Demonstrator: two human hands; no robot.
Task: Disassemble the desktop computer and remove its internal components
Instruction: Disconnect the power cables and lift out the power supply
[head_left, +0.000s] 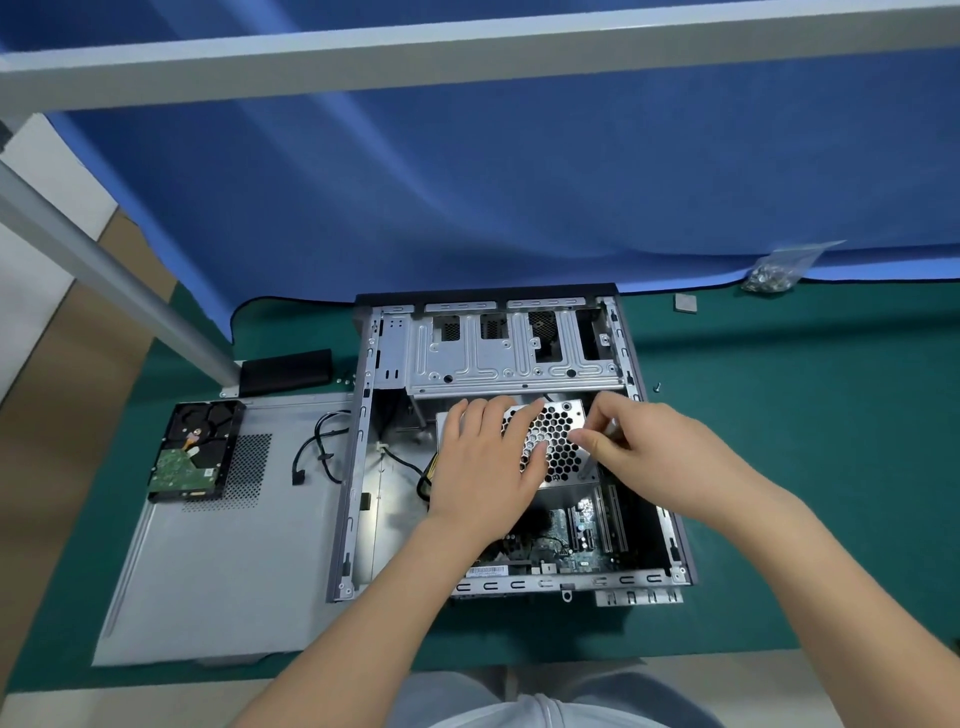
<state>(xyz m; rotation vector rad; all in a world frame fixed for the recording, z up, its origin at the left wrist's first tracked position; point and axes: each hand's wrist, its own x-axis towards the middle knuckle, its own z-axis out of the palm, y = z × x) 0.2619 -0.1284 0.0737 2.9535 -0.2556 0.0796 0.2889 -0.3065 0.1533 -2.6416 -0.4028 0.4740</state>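
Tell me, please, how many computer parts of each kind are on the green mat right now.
Computer case, opened: 1
Side panel, detached: 1
Hard drive, lying on that panel: 1
Power supply, in the case under both hands: 1
Motherboard, in the case: 1
Total: 5

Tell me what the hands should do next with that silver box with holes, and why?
Probably lift the silver power supply box with the honeycomb grille out of the open grey metal computer case. The left hand lies flat on it, the right hand pinches its edge, and the green-boarded hard drive is already out.
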